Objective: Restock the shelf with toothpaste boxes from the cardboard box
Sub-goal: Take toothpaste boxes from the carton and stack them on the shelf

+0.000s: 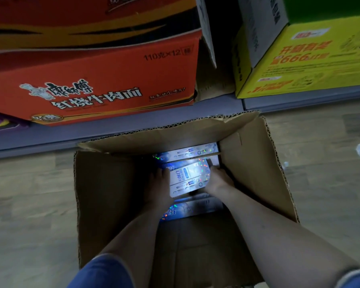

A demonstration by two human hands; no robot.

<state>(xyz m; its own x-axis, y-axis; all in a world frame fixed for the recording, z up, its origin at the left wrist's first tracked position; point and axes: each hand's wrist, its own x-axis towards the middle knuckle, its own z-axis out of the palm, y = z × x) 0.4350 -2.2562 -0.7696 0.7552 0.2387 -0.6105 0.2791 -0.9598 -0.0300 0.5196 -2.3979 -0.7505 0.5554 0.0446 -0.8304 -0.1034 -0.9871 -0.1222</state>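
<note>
Lifting toothpaste out of the cardboard box [258,163]

Deep inside it, the left hand [157,188] and right hand [217,181] clasp opposite ends of a bundle of toothpaste boxes [188,178], apparently to raise several together; more lie beneath
</note>
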